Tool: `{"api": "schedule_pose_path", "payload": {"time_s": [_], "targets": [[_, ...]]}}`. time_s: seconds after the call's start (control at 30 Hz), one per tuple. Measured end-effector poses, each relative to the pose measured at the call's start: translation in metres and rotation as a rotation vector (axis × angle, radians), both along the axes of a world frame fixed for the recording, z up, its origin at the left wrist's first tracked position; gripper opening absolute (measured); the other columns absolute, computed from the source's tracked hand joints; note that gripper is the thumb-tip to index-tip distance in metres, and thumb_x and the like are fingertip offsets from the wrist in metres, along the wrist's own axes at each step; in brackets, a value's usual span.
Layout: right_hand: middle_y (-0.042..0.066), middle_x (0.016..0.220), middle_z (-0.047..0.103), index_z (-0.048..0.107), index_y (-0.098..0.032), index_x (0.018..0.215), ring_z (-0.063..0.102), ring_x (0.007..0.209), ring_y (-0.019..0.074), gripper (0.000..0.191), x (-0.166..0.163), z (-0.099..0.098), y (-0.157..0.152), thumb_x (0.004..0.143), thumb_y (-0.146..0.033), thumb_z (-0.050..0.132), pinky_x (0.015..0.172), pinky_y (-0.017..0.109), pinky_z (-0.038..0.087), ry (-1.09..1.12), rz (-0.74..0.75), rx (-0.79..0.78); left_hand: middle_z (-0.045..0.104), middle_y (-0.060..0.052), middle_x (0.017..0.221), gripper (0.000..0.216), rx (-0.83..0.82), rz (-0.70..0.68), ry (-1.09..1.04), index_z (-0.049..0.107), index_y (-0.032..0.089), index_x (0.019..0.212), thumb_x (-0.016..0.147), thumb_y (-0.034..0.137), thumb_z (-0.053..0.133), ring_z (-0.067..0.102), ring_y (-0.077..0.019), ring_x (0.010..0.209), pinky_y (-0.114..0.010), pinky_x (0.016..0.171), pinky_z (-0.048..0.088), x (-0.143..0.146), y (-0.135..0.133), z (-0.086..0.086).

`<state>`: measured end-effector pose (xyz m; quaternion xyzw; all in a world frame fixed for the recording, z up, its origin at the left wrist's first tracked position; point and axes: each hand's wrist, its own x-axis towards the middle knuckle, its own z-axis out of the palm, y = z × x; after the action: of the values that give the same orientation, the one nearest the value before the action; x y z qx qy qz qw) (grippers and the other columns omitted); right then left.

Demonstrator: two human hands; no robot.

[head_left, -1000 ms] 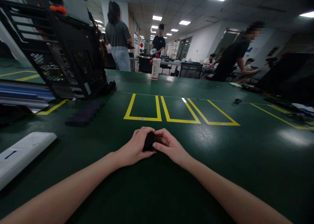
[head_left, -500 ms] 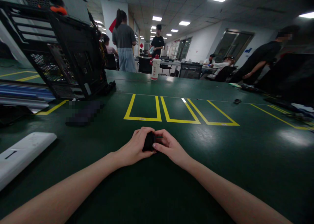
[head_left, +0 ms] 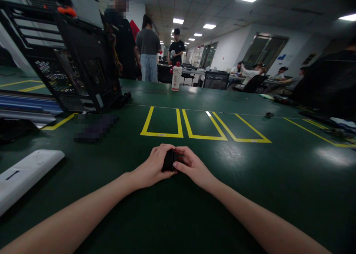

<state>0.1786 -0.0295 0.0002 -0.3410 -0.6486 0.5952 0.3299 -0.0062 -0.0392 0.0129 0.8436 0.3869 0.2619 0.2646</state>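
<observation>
A small black box-like object (head_left: 168, 160) is held between my two hands, low over the green table (head_left: 178, 217). My left hand (head_left: 154, 164) is closed around its left side, with the thumb below and the fingers over the top. My right hand (head_left: 194, 167) is closed on its right edge, thumb and fingertips touching it. The fingers cover much of the object, and its exact kind cannot be made out. Beyond the hands, yellow tape outlines (head_left: 208, 137) mark the tabletop.
At left stand an open black computer case (head_left: 80, 65) and a white elongated device (head_left: 30, 176), near a blurred dark item (head_left: 96, 128). A white bottle (head_left: 175, 79) stands at the far edge. Cables and a white item (head_left: 343, 121) lie at right. Several people are beyond the table.
My hands and the black object have stayed almost still. In the background, a person in black has appeared behind the computer case, and the person at far right has shifted.
</observation>
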Motion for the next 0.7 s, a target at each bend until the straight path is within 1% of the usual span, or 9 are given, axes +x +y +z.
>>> {"api": "schedule_pose_path", "payload": {"time_s": [0.17,0.3,0.37,0.5,0.7], "targets": [[0.003,0.107,0.05,0.045,-0.023,0.099,0.05,0.105,0.019,0.03,0.0011,-0.004,0.0023,0.073,-0.018,0.06,0.086,0.038,0.045,0.046,0.032,0.03,0.043,-0.008,0.115,0.054,0.04,0.005,-0.003,0.03,0.026,0.119,0.074,0.022,0.06,0.044,-0.0263,0.105,-0.047,0.086,0.04,-0.0003,0.0006,-0.0018],[0.003,0.104,0.051,0.045,-0.023,0.098,0.053,0.099,0.0183,0.026,0.0,-0.0051,0.0019,0.075,-0.023,0.058,0.081,0.038,0.047,0.047,0.024,0.014,0.042,-0.008,0.116,0.054,0.013,0.004,-0.004,0.03,0.027,0.12,0.075,0.023,0.059,0.043,-0.0267,0.107,-0.047,0.086,0.041,-0.0001,0.0001,-0.0006],[0.003,0.105,0.05,0.045,-0.024,0.1,0.052,0.1,0.0185,0.027,-0.0008,-0.0044,0.0012,0.076,-0.024,0.057,0.081,0.037,0.047,0.036,0.011,0.02,0.042,-0.008,0.116,0.053,0.005,0.004,-0.006,0.03,0.027,0.119,0.075,0.023,0.059,0.043,-0.0262,0.106,-0.046,0.086,0.041,0.0,-0.0002,0.0002],[0.003,0.111,0.048,0.045,-0.025,0.106,0.048,0.108,0.0194,0.033,-0.001,-0.0039,0.001,0.076,-0.022,0.056,0.088,0.039,0.043,0.019,0.002,0.026,0.042,-0.007,0.116,0.054,0.002,0.005,-0.007,0.029,0.027,0.12,0.075,0.023,0.059,0.043,-0.0257,0.106,-0.045,0.086,0.041,-0.0004,-0.0005,0.0005],[0.003,0.111,0.048,0.045,-0.024,0.099,0.05,0.106,0.0186,0.032,0.0015,-0.0024,0.0015,0.072,-0.02,0.061,0.087,0.038,0.044,0.061,0.045,-0.005,0.041,-0.008,0.117,0.054,0.007,0.002,0.015,0.029,0.026,0.12,0.075,0.022,0.059,0.042,-0.0252,0.107,-0.045,0.088,0.04,-0.0014,-0.0006,0.0004]]}}
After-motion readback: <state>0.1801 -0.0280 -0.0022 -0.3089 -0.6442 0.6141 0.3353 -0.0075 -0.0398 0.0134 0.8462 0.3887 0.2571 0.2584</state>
